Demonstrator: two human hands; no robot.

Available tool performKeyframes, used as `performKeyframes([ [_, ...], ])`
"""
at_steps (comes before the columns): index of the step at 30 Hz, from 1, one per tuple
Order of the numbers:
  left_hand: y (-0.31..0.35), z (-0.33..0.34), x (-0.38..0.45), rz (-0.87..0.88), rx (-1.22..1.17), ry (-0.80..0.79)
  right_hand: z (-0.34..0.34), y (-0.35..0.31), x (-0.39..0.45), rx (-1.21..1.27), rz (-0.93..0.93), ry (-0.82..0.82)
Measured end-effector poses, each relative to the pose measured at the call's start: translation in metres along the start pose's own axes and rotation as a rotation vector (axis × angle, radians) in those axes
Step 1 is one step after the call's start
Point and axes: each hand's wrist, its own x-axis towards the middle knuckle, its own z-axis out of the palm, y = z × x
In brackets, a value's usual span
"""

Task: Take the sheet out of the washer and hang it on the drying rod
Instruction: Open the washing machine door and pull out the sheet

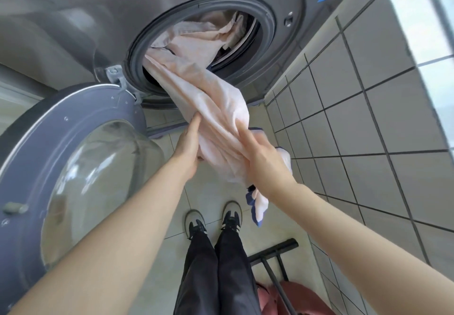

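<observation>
A pale pink sheet (196,78) with a blue edge trails out of the round opening of the grey washer (277,27), part of it still bunched in the drum. My left hand (188,147) grips the hanging fold from the left, thumb on top of the cloth and fingers hidden underneath. My right hand (264,159) grips the same fold from the right, lower down, and the blue-edged end dangles below it. No drying rod shows in the head view.
The washer door (81,162) stands swung open at the left, its glass bowl facing me. A tiled wall (368,118) runs close on the right. My feet (213,218) stand on the tile floor, with a black frame (272,255) and pink cloth (292,295) beside them.
</observation>
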Motion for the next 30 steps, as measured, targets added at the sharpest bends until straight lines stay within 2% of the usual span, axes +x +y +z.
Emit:
performKeyframes([
  [3,0.011,0.004,-0.005,0.061,0.139,0.062,0.016,-0.002,-0.008,-0.183,-0.121,0.051],
  [6,0.017,0.009,-0.009,0.095,0.089,0.029,0.036,0.000,-0.012,-0.301,-0.218,0.173],
  [8,0.018,0.016,-0.012,0.134,0.118,0.085,0.048,0.003,-0.014,-0.372,-0.260,0.161],
  [10,0.016,0.022,-0.016,0.159,0.190,0.206,0.049,0.005,-0.014,-0.359,-0.312,0.113],
  [13,0.012,0.017,-0.018,0.148,0.173,0.320,0.038,0.003,-0.013,-0.137,-0.311,-0.041],
  [16,0.004,0.005,-0.020,0.170,0.197,0.315,0.021,-0.006,-0.002,0.293,-0.074,0.097],
  [19,-0.003,-0.005,-0.025,0.215,0.245,0.271,0.007,-0.016,0.032,0.431,0.124,0.216],
  [23,-0.007,-0.011,-0.032,0.237,0.245,0.165,0.004,-0.032,0.076,0.727,0.310,0.049],
  [26,-0.006,-0.011,-0.035,0.282,0.275,0.128,0.017,-0.044,0.086,0.932,0.370,-0.099],
  [30,-0.008,-0.007,-0.045,0.400,0.641,0.259,0.038,-0.045,0.077,1.018,0.401,-0.218],
])
